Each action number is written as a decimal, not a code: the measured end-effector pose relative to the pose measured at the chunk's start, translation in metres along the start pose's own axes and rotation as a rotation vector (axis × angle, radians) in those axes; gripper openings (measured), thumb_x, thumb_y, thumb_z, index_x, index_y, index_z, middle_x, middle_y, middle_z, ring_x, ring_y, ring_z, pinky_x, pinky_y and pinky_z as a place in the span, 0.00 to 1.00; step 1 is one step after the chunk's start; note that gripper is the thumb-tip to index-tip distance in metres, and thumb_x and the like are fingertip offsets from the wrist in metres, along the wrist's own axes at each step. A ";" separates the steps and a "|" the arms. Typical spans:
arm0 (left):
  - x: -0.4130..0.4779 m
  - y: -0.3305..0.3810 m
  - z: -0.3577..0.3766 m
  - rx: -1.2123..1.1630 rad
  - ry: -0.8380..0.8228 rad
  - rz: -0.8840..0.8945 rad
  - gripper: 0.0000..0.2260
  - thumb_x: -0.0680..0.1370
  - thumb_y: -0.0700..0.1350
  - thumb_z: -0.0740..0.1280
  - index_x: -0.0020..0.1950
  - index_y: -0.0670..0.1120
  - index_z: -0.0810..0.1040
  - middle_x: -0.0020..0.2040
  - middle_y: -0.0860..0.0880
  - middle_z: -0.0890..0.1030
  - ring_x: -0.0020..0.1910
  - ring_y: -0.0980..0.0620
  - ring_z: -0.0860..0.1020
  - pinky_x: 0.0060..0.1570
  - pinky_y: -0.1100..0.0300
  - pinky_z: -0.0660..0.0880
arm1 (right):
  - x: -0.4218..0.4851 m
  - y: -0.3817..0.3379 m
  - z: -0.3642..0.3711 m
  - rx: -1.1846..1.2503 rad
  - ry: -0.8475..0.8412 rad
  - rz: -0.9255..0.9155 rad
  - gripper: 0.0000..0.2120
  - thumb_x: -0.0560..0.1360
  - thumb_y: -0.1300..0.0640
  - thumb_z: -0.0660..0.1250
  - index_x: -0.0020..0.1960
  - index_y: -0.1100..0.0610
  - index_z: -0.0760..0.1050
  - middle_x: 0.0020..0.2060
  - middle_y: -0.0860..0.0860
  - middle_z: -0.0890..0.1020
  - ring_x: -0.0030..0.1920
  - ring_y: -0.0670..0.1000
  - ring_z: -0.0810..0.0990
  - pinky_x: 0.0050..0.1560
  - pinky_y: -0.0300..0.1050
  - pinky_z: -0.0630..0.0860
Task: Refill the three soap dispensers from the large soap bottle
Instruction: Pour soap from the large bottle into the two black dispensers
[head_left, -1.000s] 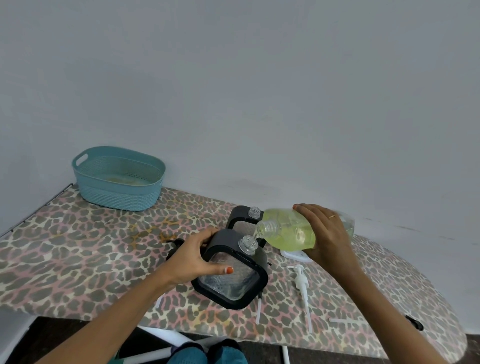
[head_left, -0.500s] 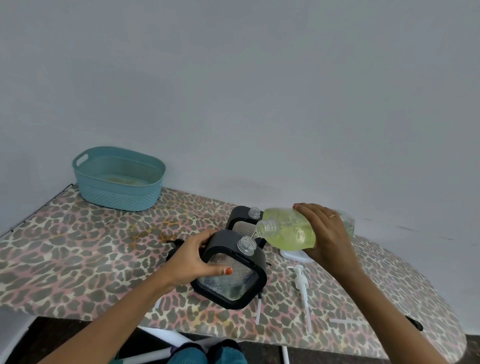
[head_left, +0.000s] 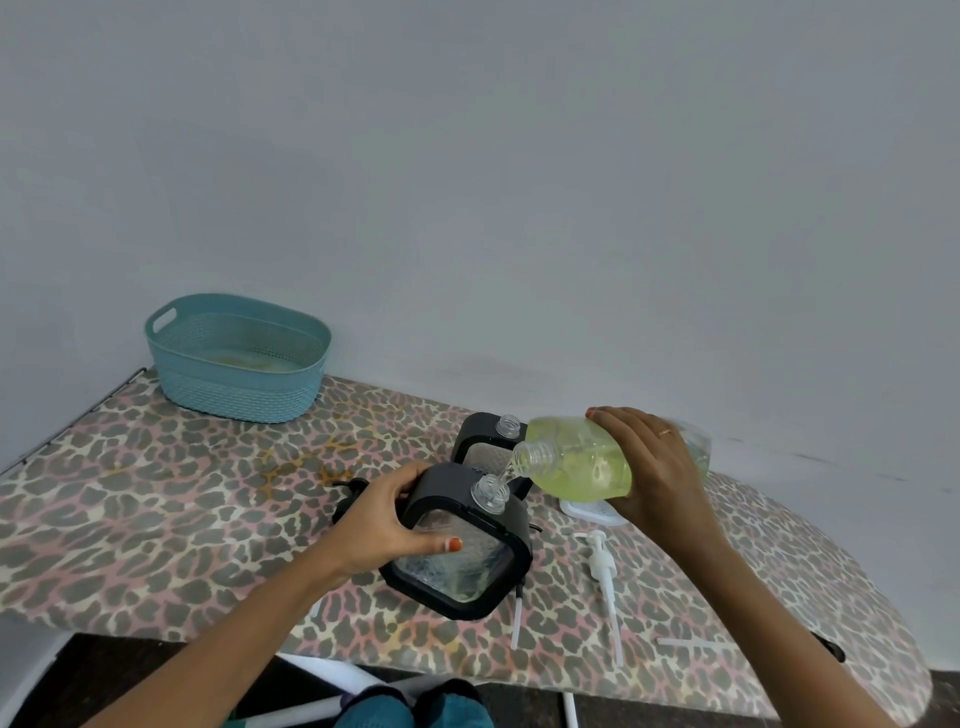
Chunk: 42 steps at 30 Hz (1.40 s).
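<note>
My right hand (head_left: 657, 467) grips the large soap bottle (head_left: 582, 462), tipped on its side with yellow-green soap inside. A thin stream runs from its mouth into the clear neck of a black-framed square dispenser (head_left: 460, 551). My left hand (head_left: 387, 525) grips that dispenser's left side and holds it tilted on the table. A second black-framed dispenser (head_left: 483, 439) stands just behind it, uncapped. Something dark (head_left: 347, 493) shows behind my left hand, mostly hidden.
A teal plastic basket (head_left: 236, 358) stands at the back left of the leopard-print table (head_left: 156, 499). A white pump with its tube (head_left: 602, 566), two loose tubes (head_left: 517, 621) (head_left: 691, 644) and a white cap (head_left: 592, 509) lie near the dispensers. The front edge is close.
The bottle's mouth has dipped slightly lower toward the dispenser's neck and the soap stream now shows. Both hands keep their grips.
</note>
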<state>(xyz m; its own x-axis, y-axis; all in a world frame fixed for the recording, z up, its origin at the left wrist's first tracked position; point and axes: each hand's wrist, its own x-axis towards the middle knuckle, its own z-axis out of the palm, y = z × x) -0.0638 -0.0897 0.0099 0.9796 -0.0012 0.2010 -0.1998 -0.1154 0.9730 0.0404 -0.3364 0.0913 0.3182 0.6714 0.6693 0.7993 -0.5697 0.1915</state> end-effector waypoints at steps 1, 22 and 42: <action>0.000 0.000 0.000 -0.001 0.003 -0.004 0.34 0.54 0.63 0.77 0.55 0.51 0.75 0.54 0.56 0.81 0.52 0.58 0.80 0.50 0.70 0.74 | 0.001 0.000 0.000 0.004 -0.004 0.000 0.21 0.68 0.50 0.62 0.59 0.57 0.68 0.50 0.57 0.83 0.54 0.52 0.72 0.52 0.45 0.66; -0.004 0.002 0.003 -0.004 -0.001 -0.024 0.25 0.60 0.46 0.79 0.53 0.53 0.74 0.50 0.62 0.81 0.50 0.61 0.80 0.47 0.73 0.73 | 0.001 0.001 0.000 -0.013 0.008 -0.009 0.21 0.68 0.50 0.64 0.59 0.57 0.68 0.50 0.57 0.83 0.54 0.52 0.73 0.52 0.44 0.66; -0.006 0.003 0.004 -0.025 0.002 0.013 0.33 0.53 0.64 0.76 0.53 0.52 0.75 0.51 0.60 0.81 0.51 0.58 0.80 0.49 0.71 0.74 | 0.001 0.003 -0.003 -0.014 0.018 -0.016 0.25 0.65 0.53 0.72 0.58 0.57 0.68 0.51 0.56 0.83 0.55 0.52 0.73 0.53 0.44 0.66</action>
<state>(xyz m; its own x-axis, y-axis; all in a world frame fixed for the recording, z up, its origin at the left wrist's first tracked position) -0.0699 -0.0937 0.0110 0.9769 -0.0004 0.2138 -0.2130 -0.0906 0.9729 0.0421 -0.3385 0.0947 0.2962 0.6719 0.6788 0.7968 -0.5657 0.2124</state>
